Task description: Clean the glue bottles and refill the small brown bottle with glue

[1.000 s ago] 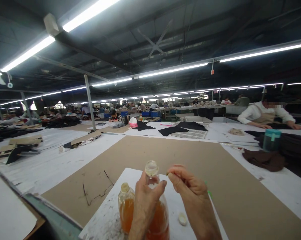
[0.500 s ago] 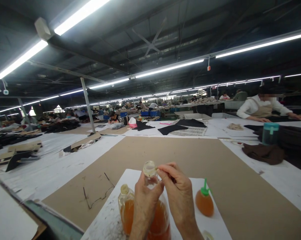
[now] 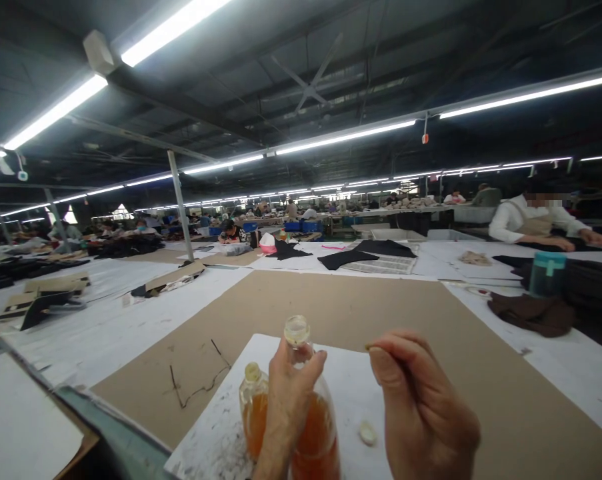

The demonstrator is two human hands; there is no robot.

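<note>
My left hand [image 3: 289, 393] is closed round the neck of a clear bottle [image 3: 317, 437] that holds orange-brown liquid; its mouth is uncapped. To the right of it, my right hand [image 3: 421, 400] is raised, thumb and forefinger pinched. A tiny yellowish bit shows at the fingertips, too small to name. A smaller clear bottle [image 3: 254, 410] with similar liquid stands left of my left hand. On the white sheet [image 3: 348, 380] between bottle and right hand lies a small whitish cap [image 3: 367, 433]. The green-topped squeeze bottle is out of sight, apparently behind my right hand.
Thin dark-framed glasses [image 3: 201, 393] lie on the brown board [image 3: 381, 300] at left. Dark cloth [image 3: 531, 312] and a teal-lidded jar [image 3: 548, 273] are at the right. Black fabric pieces [image 3: 345, 259] lie further back. Another person [image 3: 531, 220] works at the far right.
My right hand has left the bottle mouth and moved to the right, still pinched. The whitish cap now shows fully. The squeeze bottle has become hidden. My left hand keeps its hold.
</note>
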